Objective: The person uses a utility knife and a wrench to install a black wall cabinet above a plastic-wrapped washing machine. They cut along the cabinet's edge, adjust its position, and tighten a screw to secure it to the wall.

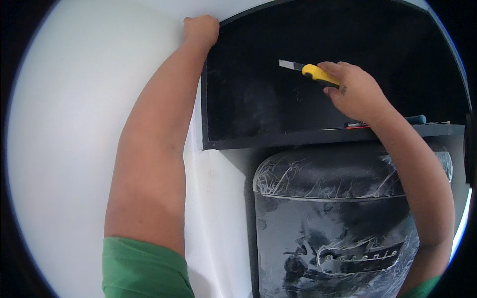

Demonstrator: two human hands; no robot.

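My right hand (355, 92) grips a yellow and black utility knife (319, 74). Its blade is out and points left, in front of the dark inside of a black cabinet (268, 141). High up, my left hand (202, 31) is closed at the cabinet's upper left edge, against the white wall. Its fingertips are hidden, so I cannot make out what they hold.
Under the cabinet stands a dark fridge (293, 223) with wrinkled clear film on its door. A blue-handled tool (416, 119) and other thin items lie on the cabinet's bottom board, partly behind my right wrist. A white wall (74, 139) rises on the left.
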